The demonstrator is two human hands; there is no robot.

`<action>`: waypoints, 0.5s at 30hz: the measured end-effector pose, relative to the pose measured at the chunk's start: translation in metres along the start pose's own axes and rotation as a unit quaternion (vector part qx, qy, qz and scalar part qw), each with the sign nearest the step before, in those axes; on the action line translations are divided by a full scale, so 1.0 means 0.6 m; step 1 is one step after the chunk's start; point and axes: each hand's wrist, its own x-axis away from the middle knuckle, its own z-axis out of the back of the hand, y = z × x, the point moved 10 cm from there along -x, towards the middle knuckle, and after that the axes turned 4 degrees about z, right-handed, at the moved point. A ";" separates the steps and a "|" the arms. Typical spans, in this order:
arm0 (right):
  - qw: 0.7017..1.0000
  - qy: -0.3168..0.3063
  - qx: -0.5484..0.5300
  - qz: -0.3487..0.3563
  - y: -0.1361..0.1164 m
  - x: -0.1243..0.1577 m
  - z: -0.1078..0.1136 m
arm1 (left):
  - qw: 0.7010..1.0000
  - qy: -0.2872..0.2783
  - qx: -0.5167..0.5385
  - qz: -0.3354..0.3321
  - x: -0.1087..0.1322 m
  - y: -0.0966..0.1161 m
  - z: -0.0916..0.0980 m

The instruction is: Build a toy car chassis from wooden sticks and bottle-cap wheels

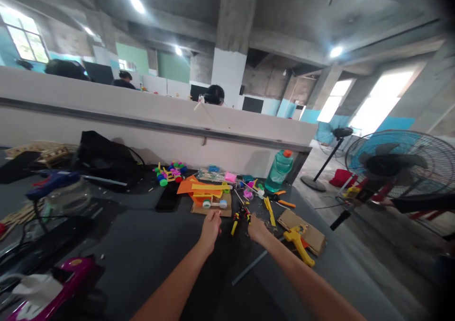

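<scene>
My left hand [211,225] is closed just in front of a small axle with bottle-cap wheels [223,204]; whatever its fingers hold, if anything, is hidden. The axle lies over a piece of cardboard [199,209] and sheets of orange and yellow paper [186,185]. To the right, my right hand [257,230] has its fingers curled at one handle of yellow-and-red pliers [235,223], whose handles are spread on the dark table. A yellow strip [269,211] lies beyond that hand.
A yellow glue gun [299,246] rests by cardboard at right, with a green bottle [279,170] behind. Orange-handled pliers [286,203], colourful small parts [169,173] and a phone [168,198] lie around. A blue glue gun [53,183] and pink power strip [76,269] are at left; a fan [387,164] stands right.
</scene>
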 end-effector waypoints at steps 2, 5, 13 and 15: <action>0.999 0.042 -0.001 0.017 -0.011 0.014 0.014 | 1.000 0.001 -0.019 -0.002 0.012 0.002 0.013; 0.989 0.131 -0.014 0.062 -0.050 0.041 0.046 | 1.000 -0.019 -0.025 -0.003 0.031 0.012 0.029; 0.921 0.254 -0.148 0.255 -0.206 0.080 0.035 | 0.994 -0.097 0.018 0.044 0.044 0.024 0.019; 0.909 0.269 -0.187 0.256 -0.202 0.080 0.023 | 0.993 -0.103 0.020 0.057 0.045 0.021 0.015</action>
